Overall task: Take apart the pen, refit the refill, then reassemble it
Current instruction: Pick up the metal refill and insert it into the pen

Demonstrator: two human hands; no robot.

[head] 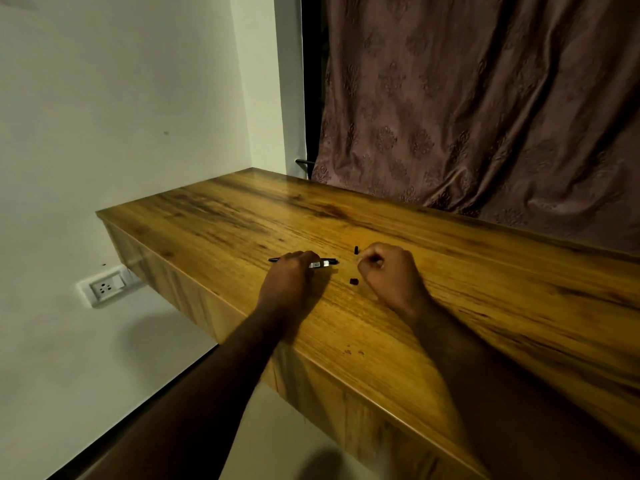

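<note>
A black pen barrel (323, 262) with a white label lies on the wooden desk (450, 271), its thin end sticking out to the left. My left hand (289, 275) rests over its middle with fingers curled onto it. Two small black pen parts lie loose: one (356, 250) just beyond my right hand, another (353, 281) between the hands. My right hand (388, 271) is curled into a loose fist on the desk, fingertips pinched together; what they hold, if anything, is too small to tell.
The desk's near edge runs diagonally from upper left to lower right. A brownish patterned curtain (485, 98) hangs behind the desk. A white wall socket (104, 287) sits below the desk's left end.
</note>
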